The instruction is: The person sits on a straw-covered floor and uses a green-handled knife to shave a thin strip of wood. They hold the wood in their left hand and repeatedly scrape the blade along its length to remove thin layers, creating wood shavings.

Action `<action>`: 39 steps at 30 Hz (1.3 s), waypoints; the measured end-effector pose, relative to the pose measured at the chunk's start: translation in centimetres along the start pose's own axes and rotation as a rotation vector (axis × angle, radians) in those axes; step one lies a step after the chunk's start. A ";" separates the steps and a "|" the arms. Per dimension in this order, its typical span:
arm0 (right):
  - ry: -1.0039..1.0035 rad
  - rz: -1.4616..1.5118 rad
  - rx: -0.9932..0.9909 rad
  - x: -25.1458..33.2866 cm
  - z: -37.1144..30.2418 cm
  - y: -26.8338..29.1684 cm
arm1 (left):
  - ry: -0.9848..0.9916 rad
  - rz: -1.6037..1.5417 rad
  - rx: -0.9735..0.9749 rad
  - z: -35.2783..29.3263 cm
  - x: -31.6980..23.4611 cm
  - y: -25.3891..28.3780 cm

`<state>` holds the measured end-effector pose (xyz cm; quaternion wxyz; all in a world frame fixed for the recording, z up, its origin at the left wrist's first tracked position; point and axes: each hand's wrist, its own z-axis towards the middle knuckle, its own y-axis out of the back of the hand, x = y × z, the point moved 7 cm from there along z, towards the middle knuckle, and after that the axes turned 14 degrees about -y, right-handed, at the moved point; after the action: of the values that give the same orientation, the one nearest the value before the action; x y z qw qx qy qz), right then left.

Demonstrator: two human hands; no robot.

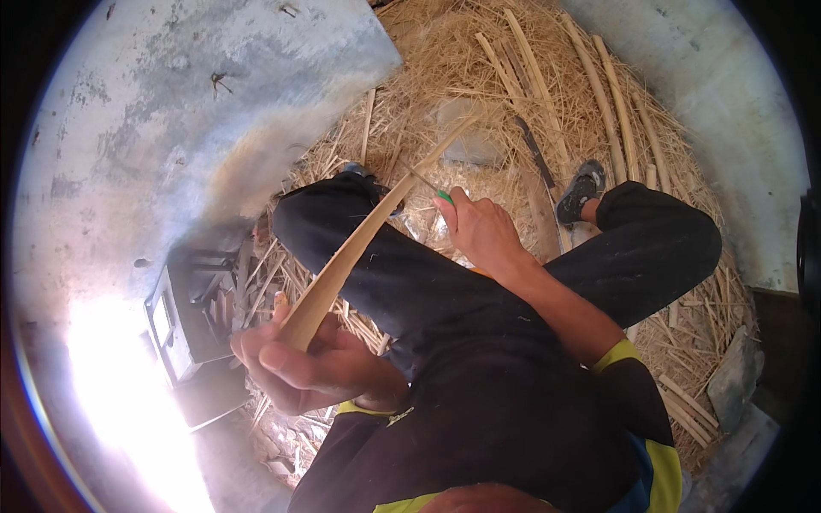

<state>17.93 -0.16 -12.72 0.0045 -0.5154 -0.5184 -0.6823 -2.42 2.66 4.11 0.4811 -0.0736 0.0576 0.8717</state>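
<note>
My left hand (pixel 329 363) is closed around the near end of a long, pale split-bamboo strip (pixel 346 261). The strip slants up and away to the right, over my bent leg, and narrows toward its far end. In my closed right hand (pixel 487 232) is a small knife with a green handle (pixel 444 197). Its thin blade (pixel 419 177) meets or crosses the strip beyond the middle; I cannot tell how deep the edge sits. Most of the handle is hidden by the fingers.
Shavings (pixel 428 51) and loose strips cover the floor around my legs. Long bamboo pieces (pixel 599 94) lie at the far right, near a dark, long blade-like piece (pixel 536 154). A grey block (pixel 470 132) sits ahead. At left stand a box-like frame (pixel 184 325) and a worn wall (pixel 171 128).
</note>
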 end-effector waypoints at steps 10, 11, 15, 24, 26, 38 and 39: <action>0.107 0.062 -0.028 0.6 1.6 -0.3 | 0.118 0.041 -0.104 0.2 0.1 -0.3; 0.144 0.073 -0.010 1.6 1.0 0.3 | 0.195 -0.027 -0.122 -0.2 0.8 -0.1; -0.005 -0.051 0.148 -0.7 2.0 -1.7 | 0.037 0.103 -0.031 0.2 -0.2 -0.1; -0.193 0.033 0.100 -3.2 2.4 2.2 | 0.028 -0.138 0.001 -0.6 0.3 -0.1; -0.029 0.248 0.160 1.7 0.1 5.0 | 0.065 -0.265 -0.019 -0.2 0.1 -0.7; 0.176 0.147 0.213 8.4 -5.2 5.2 | 0.211 -0.262 -0.015 -0.4 0.0 -0.2; 0.274 0.244 0.228 9.7 -6.5 6.3 | 0.193 -0.257 -0.033 -0.5 -0.3 -0.4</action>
<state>12.22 -2.60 -0.93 0.2157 -0.4731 -0.5205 -0.6773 -1.93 2.53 3.62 0.5797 -0.1719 0.0794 0.7925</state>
